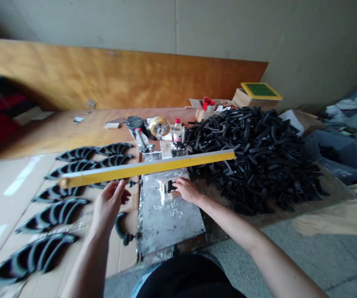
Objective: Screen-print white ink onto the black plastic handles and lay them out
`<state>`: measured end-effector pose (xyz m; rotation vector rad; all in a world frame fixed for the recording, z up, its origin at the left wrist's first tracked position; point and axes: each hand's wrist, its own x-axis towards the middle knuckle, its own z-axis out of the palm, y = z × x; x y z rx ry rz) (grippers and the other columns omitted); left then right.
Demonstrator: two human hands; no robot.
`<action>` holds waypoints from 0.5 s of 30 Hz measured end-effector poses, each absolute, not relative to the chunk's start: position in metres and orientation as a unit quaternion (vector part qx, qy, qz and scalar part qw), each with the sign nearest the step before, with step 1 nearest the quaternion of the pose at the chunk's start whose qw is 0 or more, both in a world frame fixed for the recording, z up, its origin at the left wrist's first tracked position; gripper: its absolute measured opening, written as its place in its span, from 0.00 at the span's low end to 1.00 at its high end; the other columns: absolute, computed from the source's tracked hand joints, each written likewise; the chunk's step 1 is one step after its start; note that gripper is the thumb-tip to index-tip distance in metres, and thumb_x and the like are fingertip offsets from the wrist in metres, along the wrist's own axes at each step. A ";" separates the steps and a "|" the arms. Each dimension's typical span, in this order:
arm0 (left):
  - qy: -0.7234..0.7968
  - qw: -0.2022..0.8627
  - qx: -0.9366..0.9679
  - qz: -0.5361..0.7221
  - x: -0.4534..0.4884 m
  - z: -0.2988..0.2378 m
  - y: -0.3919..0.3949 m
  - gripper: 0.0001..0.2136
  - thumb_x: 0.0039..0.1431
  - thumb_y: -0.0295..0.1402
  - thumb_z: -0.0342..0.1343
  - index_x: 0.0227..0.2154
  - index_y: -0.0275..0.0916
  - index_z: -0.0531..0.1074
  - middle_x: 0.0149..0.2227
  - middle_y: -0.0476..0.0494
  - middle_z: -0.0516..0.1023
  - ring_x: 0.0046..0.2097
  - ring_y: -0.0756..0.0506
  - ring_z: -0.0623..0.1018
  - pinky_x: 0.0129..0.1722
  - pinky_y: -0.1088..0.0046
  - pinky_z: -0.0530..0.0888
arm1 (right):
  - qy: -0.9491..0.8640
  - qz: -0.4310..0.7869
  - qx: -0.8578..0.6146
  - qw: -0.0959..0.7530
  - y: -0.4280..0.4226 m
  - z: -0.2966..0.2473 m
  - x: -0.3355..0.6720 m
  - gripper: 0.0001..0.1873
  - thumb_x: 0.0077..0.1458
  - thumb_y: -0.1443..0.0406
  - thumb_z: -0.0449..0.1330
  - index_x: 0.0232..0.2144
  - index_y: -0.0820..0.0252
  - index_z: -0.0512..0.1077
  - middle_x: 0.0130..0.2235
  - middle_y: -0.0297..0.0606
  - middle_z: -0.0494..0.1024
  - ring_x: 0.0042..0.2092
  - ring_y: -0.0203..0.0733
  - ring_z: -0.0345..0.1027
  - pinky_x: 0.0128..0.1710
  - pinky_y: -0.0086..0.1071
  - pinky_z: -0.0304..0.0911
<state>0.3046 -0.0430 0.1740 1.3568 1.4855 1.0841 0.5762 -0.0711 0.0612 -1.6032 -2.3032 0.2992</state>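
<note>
Right fingers touch one black piece — grip unclear; left fingers — cannot tell.

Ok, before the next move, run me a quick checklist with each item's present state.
1. Right grip at the black piece: ok, fingertips are at it.
2. Firm hold on that piece: cannot tell, too small and blurred.
3. Left grip off the plate: ok, it is beyond the plate's left edge.
4. Unblocked view of the plate: not ok, the yellow bar crosses its far part.
5. Loose curved part stacked with the others: not ok, it lies apart.
</note>
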 end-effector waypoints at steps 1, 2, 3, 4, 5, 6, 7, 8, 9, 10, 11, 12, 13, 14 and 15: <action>0.580 0.414 0.526 0.464 0.308 0.181 -0.042 0.19 0.51 0.51 0.58 0.31 0.38 0.72 0.21 0.50 0.74 0.21 0.50 0.71 0.21 0.77 0.69 | -0.806 0.096 -0.563 0.153 -0.070 0.058 0.571 0.13 0.63 0.68 0.55 0.48 0.59 0.73 0.45 0.41 0.74 0.47 0.43 0.67 0.48 0.36 0.62; 0.570 0.406 0.515 0.496 0.311 0.187 -0.040 0.17 0.52 0.49 0.58 0.29 0.38 0.71 0.20 0.50 0.73 0.21 0.51 0.71 0.21 0.78 0.69 | -0.806 0.086 -0.566 0.149 -0.069 0.055 0.567 0.12 0.63 0.67 0.55 0.47 0.59 0.74 0.44 0.41 0.75 0.47 0.44 0.66 0.48 0.37 0.61; 0.558 0.396 0.506 0.524 0.313 0.192 -0.039 0.15 0.54 0.47 0.57 0.28 0.38 0.70 0.20 0.51 0.73 0.21 0.51 0.70 0.21 0.78 0.68 | -0.806 0.075 -0.568 0.146 -0.068 0.054 0.564 0.12 0.63 0.66 0.55 0.46 0.58 0.74 0.43 0.41 0.75 0.48 0.46 0.65 0.48 0.38 0.60; 0.545 0.388 0.500 0.549 0.315 0.197 -0.037 0.14 0.55 0.45 0.56 0.28 0.38 0.70 0.20 0.51 0.72 0.21 0.52 0.70 0.21 0.78 0.68 | -0.808 0.065 -0.568 0.143 -0.068 0.054 0.561 0.11 0.64 0.64 0.55 0.46 0.58 0.74 0.42 0.41 0.75 0.48 0.47 0.64 0.48 0.39 0.60; 0.532 0.382 0.497 0.570 0.318 0.200 -0.036 0.13 0.56 0.44 0.55 0.28 0.38 0.71 0.20 0.51 0.72 0.21 0.52 0.70 0.21 0.78 0.68 | -0.811 0.058 -0.566 0.138 -0.068 0.055 0.559 0.11 0.64 0.64 0.54 0.45 0.58 0.74 0.42 0.41 0.75 0.49 0.48 0.64 0.47 0.39 0.59; 0.520 0.377 0.496 0.584 0.320 0.203 -0.035 0.12 0.57 0.43 0.55 0.30 0.38 0.72 0.20 0.51 0.72 0.21 0.51 0.70 0.22 0.78 0.68 | -0.814 0.056 -0.563 0.132 -0.069 0.057 0.558 0.11 0.64 0.64 0.54 0.45 0.58 0.74 0.42 0.41 0.75 0.49 0.48 0.63 0.47 0.40 0.59; 0.508 0.374 0.498 0.595 0.323 0.205 -0.035 0.12 0.58 0.43 0.54 0.33 0.38 0.73 0.20 0.52 0.71 0.21 0.51 0.70 0.22 0.77 0.68 | -0.816 0.057 -0.561 0.126 -0.070 0.059 0.557 0.11 0.64 0.65 0.54 0.45 0.59 0.74 0.42 0.41 0.75 0.49 0.48 0.63 0.46 0.39 0.59; 0.499 0.372 0.500 0.603 0.325 0.207 -0.034 0.13 0.59 0.43 0.53 0.36 0.38 0.73 0.20 0.52 0.71 0.21 0.51 0.69 0.22 0.77 0.68 | -0.819 0.061 -0.558 0.119 -0.071 0.062 0.557 0.11 0.63 0.66 0.53 0.45 0.59 0.74 0.42 0.42 0.75 0.49 0.48 0.63 0.46 0.39 0.59; 0.492 0.371 0.502 0.607 0.328 0.208 -0.034 0.15 0.60 0.44 0.52 0.38 0.38 0.73 0.19 0.52 0.71 0.21 0.51 0.69 0.22 0.76 0.67 | -0.822 0.065 -0.555 0.112 -0.073 0.064 0.558 0.11 0.63 0.67 0.53 0.45 0.59 0.74 0.42 0.42 0.75 0.49 0.48 0.64 0.46 0.39 0.60; 0.490 0.370 0.504 0.608 0.331 0.209 -0.033 0.16 0.61 0.46 0.51 0.40 0.38 0.73 0.19 0.53 0.70 0.21 0.51 0.69 0.22 0.76 0.67 | -0.824 0.068 -0.552 0.110 -0.074 0.065 0.558 0.12 0.63 0.67 0.54 0.46 0.60 0.73 0.43 0.43 0.76 0.49 0.48 0.64 0.47 0.40 0.60; 0.489 0.370 0.506 0.606 0.333 0.209 -0.033 0.18 0.61 0.46 0.50 0.42 0.38 0.73 0.19 0.53 0.70 0.21 0.51 0.69 0.22 0.76 0.66 | -0.824 0.067 -0.551 0.112 -0.075 0.066 0.559 0.14 0.63 0.65 0.54 0.49 0.61 0.72 0.46 0.45 0.76 0.51 0.48 0.64 0.49 0.40 0.60; 0.490 0.371 0.507 0.604 0.334 0.208 -0.033 0.19 0.62 0.47 0.49 0.44 0.38 0.73 0.19 0.53 0.70 0.21 0.51 0.69 0.22 0.76 0.66 | -0.826 0.063 -0.548 0.118 -0.075 0.065 0.558 0.17 0.63 0.63 0.55 0.52 0.61 0.70 0.49 0.46 0.75 0.53 0.49 0.63 0.52 0.42 0.59; 0.492 0.372 0.507 0.602 0.335 0.207 -0.032 0.19 0.62 0.47 0.48 0.45 0.38 0.73 0.19 0.53 0.70 0.21 0.51 0.69 0.22 0.76 0.66 | -0.829 0.058 -0.541 0.124 -0.076 0.064 0.557 0.21 0.63 0.61 0.56 0.56 0.60 0.68 0.54 0.47 0.73 0.57 0.50 0.61 0.55 0.44 0.57; 0.494 0.374 0.506 0.600 0.335 0.206 -0.032 0.19 0.62 0.47 0.48 0.46 0.38 0.73 0.19 0.53 0.70 0.21 0.51 0.69 0.22 0.76 0.66 | -0.836 0.055 -0.531 0.130 -0.075 0.062 0.555 0.24 0.62 0.58 0.57 0.59 0.58 0.65 0.59 0.46 0.69 0.60 0.51 0.58 0.59 0.46 0.53; 0.496 0.377 0.504 0.598 0.335 0.205 -0.032 0.19 0.62 0.46 0.48 0.46 0.38 0.73 0.20 0.53 0.70 0.21 0.51 0.69 0.22 0.76 0.67 | -0.843 0.056 -0.519 0.131 -0.075 0.060 0.553 0.27 0.62 0.56 0.58 0.61 0.56 0.63 0.62 0.44 0.66 0.63 0.52 0.54 0.62 0.48 0.49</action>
